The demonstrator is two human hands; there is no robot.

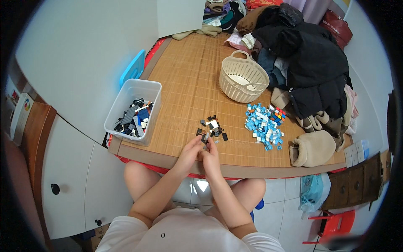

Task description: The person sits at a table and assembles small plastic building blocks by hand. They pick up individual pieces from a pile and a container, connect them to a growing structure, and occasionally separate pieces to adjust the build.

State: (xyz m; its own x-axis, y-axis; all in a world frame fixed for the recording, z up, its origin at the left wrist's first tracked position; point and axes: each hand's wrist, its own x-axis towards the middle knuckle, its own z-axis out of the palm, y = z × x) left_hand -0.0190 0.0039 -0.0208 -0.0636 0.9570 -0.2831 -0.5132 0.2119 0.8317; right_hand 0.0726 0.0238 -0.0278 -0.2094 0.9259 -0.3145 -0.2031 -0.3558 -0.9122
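My left hand [189,154] and my right hand [210,158] meet near the front edge of the mat-covered surface. The fingers of both are closed together around a small dark toy building brick [205,140], mostly covered by the fingertips. Just beyond them lies a loose pile of small building bricks [215,124] in black, grey and white. To the left stands a clear plastic bin [155,105] partly filled with black, grey, blue and white bricks [133,119]. Its blue lid [133,69] leans upright behind it.
On the right lies a heap of blue and white small pieces [262,126] beside a puzzle cube [278,115]. A beige basket [239,94] stands behind them. Dark jackets [315,71] and other clothes fill the far right, with a beige fabric item [317,148] in front.
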